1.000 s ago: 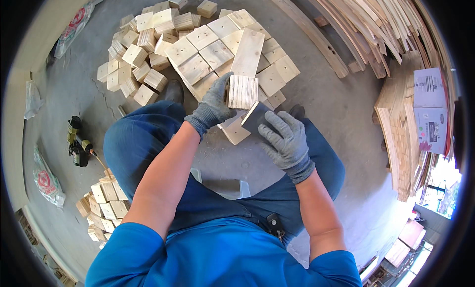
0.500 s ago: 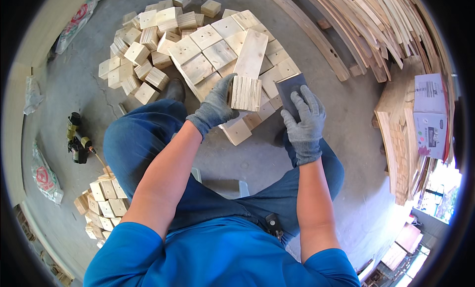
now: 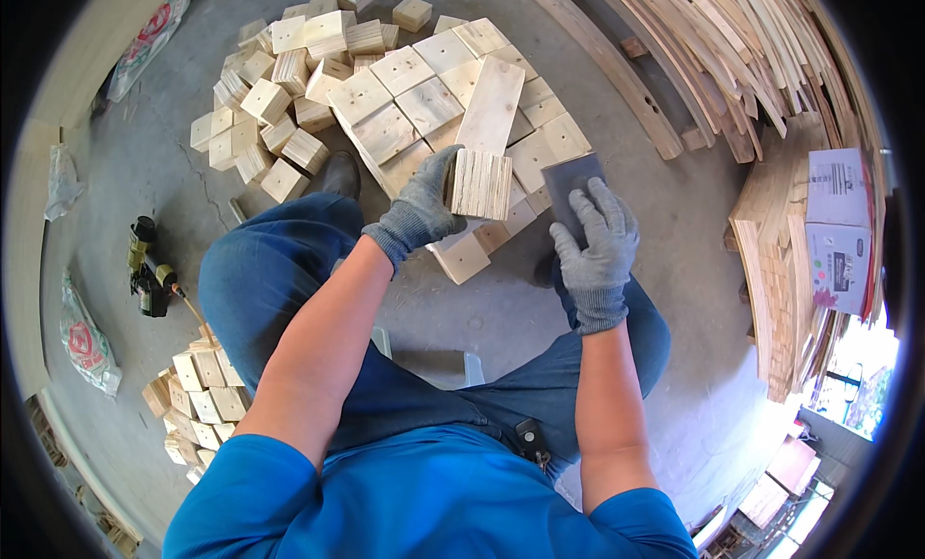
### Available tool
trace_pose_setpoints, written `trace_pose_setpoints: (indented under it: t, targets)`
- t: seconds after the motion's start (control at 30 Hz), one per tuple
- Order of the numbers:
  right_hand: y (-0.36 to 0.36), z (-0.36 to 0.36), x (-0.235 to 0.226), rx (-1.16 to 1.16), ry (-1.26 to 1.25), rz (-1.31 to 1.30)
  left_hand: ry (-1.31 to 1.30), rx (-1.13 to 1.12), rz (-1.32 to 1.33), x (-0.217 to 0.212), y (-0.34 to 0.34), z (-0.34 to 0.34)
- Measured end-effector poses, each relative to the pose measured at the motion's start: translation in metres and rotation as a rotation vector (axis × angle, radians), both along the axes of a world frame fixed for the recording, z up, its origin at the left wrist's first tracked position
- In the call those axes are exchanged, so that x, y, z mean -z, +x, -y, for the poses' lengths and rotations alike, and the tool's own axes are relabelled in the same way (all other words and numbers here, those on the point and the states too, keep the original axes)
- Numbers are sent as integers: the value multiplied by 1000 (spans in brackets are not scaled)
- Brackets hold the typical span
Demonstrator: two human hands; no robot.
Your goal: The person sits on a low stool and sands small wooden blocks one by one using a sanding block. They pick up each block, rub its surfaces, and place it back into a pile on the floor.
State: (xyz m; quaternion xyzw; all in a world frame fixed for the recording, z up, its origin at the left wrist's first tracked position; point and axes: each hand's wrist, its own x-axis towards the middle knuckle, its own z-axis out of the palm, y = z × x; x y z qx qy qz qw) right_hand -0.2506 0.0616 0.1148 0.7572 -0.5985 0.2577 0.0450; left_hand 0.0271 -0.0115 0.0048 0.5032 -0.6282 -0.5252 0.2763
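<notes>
My left hand (image 3: 424, 200), in a grey knit glove, grips a square laminated wood block (image 3: 482, 184) by its left side, its rough layered face toward me. The block is up against the near end of a longer flat board (image 3: 492, 104) lying over rows of wooden blocks (image 3: 427, 106). To the right, my gloved right hand (image 3: 599, 251) holds a dark grey rectangular sheet, which looks like sandpaper (image 3: 568, 180), with the fingers laid along its face and the thumb at its left edge. The sheet is apart from the block and overlaps the right edge of the rows in view.
Loose wooden blocks (image 3: 267, 101) are heaped at the far left, and more blocks (image 3: 204, 403) are stacked by my left knee. A cordless drill (image 3: 146, 270) lies on the floor at left. Long planks (image 3: 674, 58) and a cardboard box (image 3: 836, 226) are on the right.
My right hand and the dark sheet have shifted slightly right and toward me. My left hand keeps its grip on the block, nearly unmoved.
</notes>
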Motion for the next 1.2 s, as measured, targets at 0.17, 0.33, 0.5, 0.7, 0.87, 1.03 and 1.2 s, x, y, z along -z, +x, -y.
trace_pose_setpoints:
  t: [0.17,0.33,0.5,0.7,0.87,1.03,1.2]
  targets:
    - [24,-16,5,-240,109,109,-77,-29,-87,5,0,-3]
    - [33,-3,14,-284,143,77,-56,-6,-42,8,-1,0]
    - [40,34,16,-99,102,32,-80,-3,-52,1,-2,-2]
    - [50,32,10,-115,114,157,-54,-16,-39,3,-1,-4]
    - [63,-7,6,-296,200,75,-124,-30,-55,20,-2,-3]
    - [60,31,14,-236,164,93,-88,9,107,-10,-4,-5]
    - [57,96,11,-39,178,46,-69,15,-114,17,0,0]
